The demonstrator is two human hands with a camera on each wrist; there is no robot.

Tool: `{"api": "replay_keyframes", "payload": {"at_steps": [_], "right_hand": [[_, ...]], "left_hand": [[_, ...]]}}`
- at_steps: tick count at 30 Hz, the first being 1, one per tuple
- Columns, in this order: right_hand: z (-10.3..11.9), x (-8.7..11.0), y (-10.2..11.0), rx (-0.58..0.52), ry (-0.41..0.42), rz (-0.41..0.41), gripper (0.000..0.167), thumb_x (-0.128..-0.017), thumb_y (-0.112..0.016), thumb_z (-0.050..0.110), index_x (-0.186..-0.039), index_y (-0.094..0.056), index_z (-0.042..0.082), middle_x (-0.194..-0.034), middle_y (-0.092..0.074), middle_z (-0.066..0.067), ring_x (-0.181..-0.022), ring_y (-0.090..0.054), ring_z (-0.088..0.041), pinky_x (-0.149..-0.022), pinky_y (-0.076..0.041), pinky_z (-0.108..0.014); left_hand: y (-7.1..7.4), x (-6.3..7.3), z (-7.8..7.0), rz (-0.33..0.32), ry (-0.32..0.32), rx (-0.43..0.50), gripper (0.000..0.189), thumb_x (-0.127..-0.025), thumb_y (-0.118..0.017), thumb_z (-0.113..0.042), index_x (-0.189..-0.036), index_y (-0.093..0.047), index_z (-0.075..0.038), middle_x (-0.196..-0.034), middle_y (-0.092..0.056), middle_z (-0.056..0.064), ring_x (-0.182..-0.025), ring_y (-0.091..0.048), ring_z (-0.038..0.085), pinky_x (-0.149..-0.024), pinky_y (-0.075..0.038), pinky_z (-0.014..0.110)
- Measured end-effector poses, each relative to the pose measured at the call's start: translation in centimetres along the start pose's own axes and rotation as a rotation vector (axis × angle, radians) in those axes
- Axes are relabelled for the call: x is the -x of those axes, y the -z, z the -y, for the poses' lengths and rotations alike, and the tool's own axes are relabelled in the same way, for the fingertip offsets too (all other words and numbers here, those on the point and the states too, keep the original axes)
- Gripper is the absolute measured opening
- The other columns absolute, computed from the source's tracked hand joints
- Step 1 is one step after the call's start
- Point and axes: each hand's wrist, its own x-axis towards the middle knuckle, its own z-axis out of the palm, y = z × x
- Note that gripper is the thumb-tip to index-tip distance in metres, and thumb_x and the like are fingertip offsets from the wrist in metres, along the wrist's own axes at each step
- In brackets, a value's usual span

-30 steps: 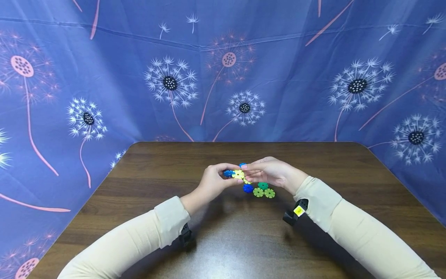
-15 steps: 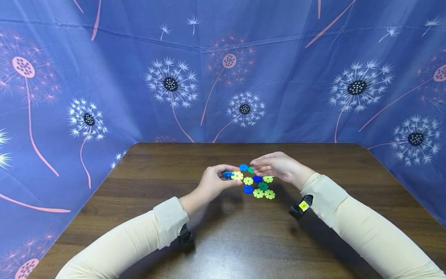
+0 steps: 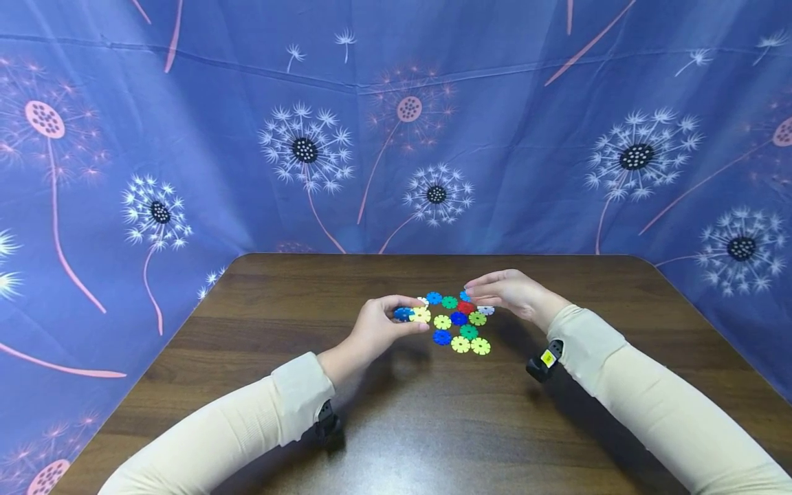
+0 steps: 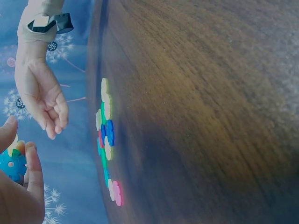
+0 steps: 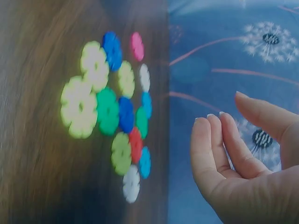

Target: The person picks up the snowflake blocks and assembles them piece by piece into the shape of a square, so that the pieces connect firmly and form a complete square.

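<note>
Plastic discs, two hands, one wooden surface

My left grip (image 3: 388, 323) pinches a blue disc (image 3: 403, 314) joined to a yellow one (image 3: 421, 315). Loose disc cluster (image 3: 460, 323) lies flat just right of it. My right grip (image 3: 504, 294), fingers relaxed and empty, hovers over the cluster's far edge, nearer. Dark wood surface (image 3: 433, 426); blue dandelion cloth (image 3: 396, 137) behind.

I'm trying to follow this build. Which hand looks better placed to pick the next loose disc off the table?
Probably the right hand: it is empty, fingers relaxed, hovering right over the loose discs. The left hand already pinches the joined blue and yellow discs.
</note>
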Motion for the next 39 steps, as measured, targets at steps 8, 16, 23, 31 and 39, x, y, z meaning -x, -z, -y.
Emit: {"api": "replay_keyframes", "payload": {"at_steps": [8,16,23,31,39], "right_hand": [[-1.4,-1.0,1.6,0.049,-0.048,-0.038,0.051,-0.095,-0.06,0.009,-0.138,-0.042,-0.012,-0.146,-0.041,-0.028,-0.127,-0.053,-0.031,-0.112,-0.034,-0.048],[-2.6,-1.7,2.9,0.196,-0.045,-0.087,0.052,-0.091,-0.066,0.01,-0.133,-0.047,-0.013,-0.139,-0.049,-0.027,-0.102,-0.065,-0.015,-0.109,-0.038,-0.049],[-3.8,-2.5,3.4,0.341,-0.016,-0.123,0.045,-0.084,-0.072,0.008,-0.121,-0.058,-0.013,-0.111,-0.068,-0.02,-0.082,-0.063,-0.006,-0.095,-0.051,-0.042],[-4.5,-3.3,3.7,0.423,-0.019,-0.088,0.048,-0.076,-0.079,0.004,-0.118,-0.062,-0.009,-0.104,-0.066,-0.014,-0.087,-0.057,-0.012,-0.082,-0.048,-0.027],[-4.7,-3.8,3.6,0.462,-0.031,-0.093,0.037,-0.076,-0.08,0.003,-0.111,-0.067,-0.004,-0.101,-0.06,-0.011,-0.091,-0.051,-0.022,-0.078,-0.046,-0.028]], "left_hand": [[-0.1,0.4,-0.1,0.018,0.007,0.046,0.033,-0.076,-0.083,-0.014,-0.108,-0.074,-0.012,-0.112,-0.072,0.002,-0.073,-0.057,0.005,-0.065,-0.049,0.021],[-0.1,0.6,0.2,0.013,-0.012,0.007,0.033,-0.075,-0.084,-0.019,-0.106,-0.074,-0.012,-0.11,-0.073,0.0,-0.08,-0.055,0.006,-0.065,-0.047,0.022],[-0.2,0.6,0.4,0.02,-0.03,0.014,0.031,-0.075,-0.084,-0.015,-0.104,-0.075,-0.011,-0.108,-0.073,0.003,-0.073,-0.056,0.004,-0.063,-0.048,0.019],[-0.2,0.5,0.4,0.015,-0.01,0.028,0.032,-0.075,-0.083,-0.013,-0.106,-0.074,-0.01,-0.107,-0.073,0.004,-0.064,-0.05,0.004,-0.059,-0.045,0.018],[-0.2,0.5,0.3,0.016,0.006,0.067,0.032,-0.076,-0.083,-0.014,-0.106,-0.074,-0.009,-0.103,-0.073,0.005,-0.054,-0.043,0.006,-0.054,-0.042,0.019]]}}
